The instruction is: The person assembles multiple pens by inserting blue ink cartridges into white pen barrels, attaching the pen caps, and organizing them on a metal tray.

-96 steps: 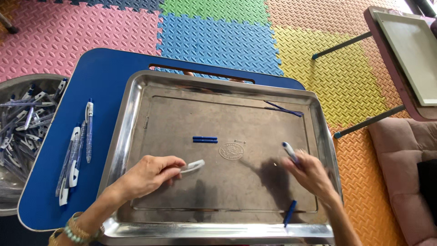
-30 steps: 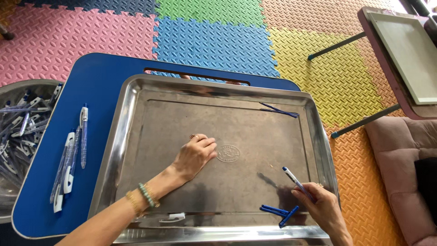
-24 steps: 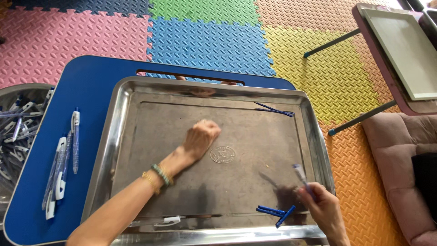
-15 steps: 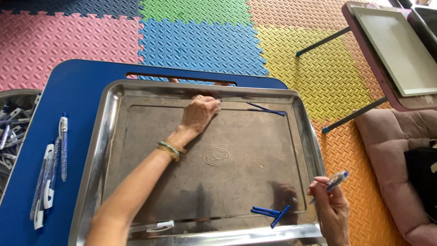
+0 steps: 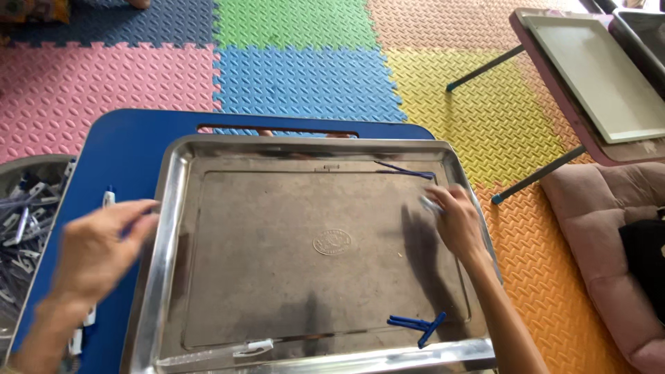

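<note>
Here, steel tray (image 5: 173,228) on blue table (image 5: 131,149) | foam floor mats (image 5: 305,69)

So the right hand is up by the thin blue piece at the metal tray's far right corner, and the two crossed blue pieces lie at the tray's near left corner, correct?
Not quite: in the head view the crossed blue pieces lie at the near right corner of the metal tray, not the left. The right hand is indeed by the thin blue piece at the far right.
</note>
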